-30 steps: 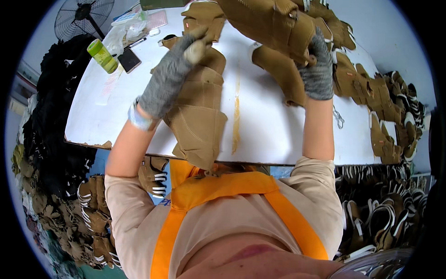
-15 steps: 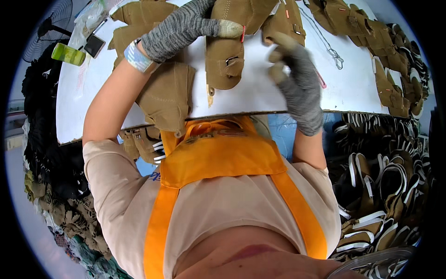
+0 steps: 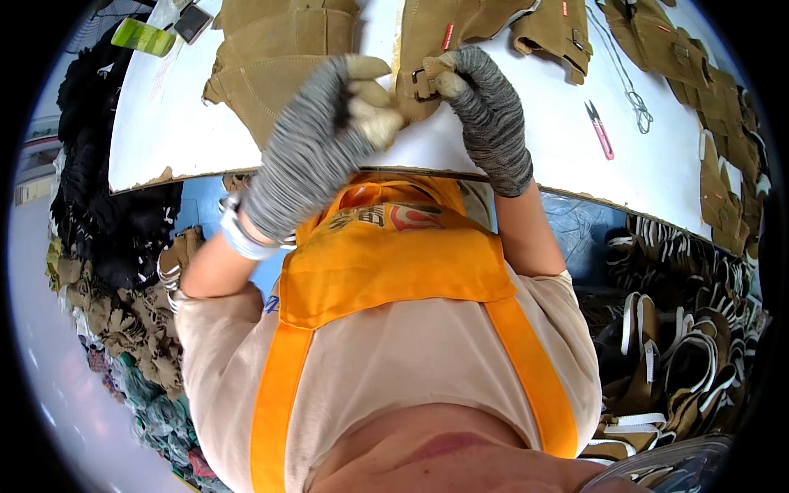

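Note:
Both hands wear grey knitted gloves with pale fingertips. At the table's near edge lies a brown suede shoe upper point(image 3: 415, 111) with a dark metal buckle point(image 3: 422, 85) and a small red tag. My right hand point(image 3: 489, 115) pinches the end of the upper's strap point(image 3: 442, 62), just right of the buckle. On the other side, my left hand point(image 3: 325, 135) has its fingers half curled and apart. Its fingertips come close to the upper's left edge, and nothing shows between them. More flat brown suede pieces point(image 3: 271, 62) lie beyond my left hand.
Pink-handled thread snips point(image 3: 605, 140) and a looped grey cord point(image 3: 633, 94) lie on the white table point(image 3: 526, 156). Further uppers point(image 3: 552, 37) lie at the back and right. A green container point(image 3: 144, 38) and a phone point(image 3: 192, 23) stand far left. Piled shoe parts point(image 3: 666, 345) fill the lower right.
My left hand has come down and right, toward the buckle. My right hand has moved up and left and taken hold of the strap. The view has shifted, showing the snips fully.

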Demonstrator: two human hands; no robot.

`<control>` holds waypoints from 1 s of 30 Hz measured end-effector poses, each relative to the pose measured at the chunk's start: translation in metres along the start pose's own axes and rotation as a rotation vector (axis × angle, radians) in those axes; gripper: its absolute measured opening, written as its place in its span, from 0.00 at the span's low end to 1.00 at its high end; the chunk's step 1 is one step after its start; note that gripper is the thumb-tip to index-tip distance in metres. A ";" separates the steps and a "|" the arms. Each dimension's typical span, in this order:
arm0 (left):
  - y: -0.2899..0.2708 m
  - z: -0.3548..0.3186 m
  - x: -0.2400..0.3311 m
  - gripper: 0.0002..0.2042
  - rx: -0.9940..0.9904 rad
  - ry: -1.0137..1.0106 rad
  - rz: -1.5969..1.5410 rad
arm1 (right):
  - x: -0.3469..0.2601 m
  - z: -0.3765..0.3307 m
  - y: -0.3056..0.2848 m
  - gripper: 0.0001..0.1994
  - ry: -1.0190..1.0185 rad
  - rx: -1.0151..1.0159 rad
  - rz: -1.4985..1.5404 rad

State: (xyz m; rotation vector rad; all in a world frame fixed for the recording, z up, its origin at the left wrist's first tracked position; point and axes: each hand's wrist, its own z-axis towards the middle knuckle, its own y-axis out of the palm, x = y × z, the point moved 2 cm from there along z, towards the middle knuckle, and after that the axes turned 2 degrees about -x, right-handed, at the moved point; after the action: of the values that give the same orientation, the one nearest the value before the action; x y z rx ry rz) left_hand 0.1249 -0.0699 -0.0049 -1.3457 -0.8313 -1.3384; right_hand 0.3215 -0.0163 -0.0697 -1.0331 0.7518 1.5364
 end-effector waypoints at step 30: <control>0.056 -0.015 -0.034 0.13 0.433 0.178 0.566 | -0.015 -0.020 -0.017 0.09 -0.359 -0.187 -0.615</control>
State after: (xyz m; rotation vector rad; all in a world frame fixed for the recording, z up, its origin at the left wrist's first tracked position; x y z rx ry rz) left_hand 0.1695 -0.0920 -0.0506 -0.9963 -0.5210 -0.7637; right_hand 0.3431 -0.0367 -0.0635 -0.9676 0.0233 1.2085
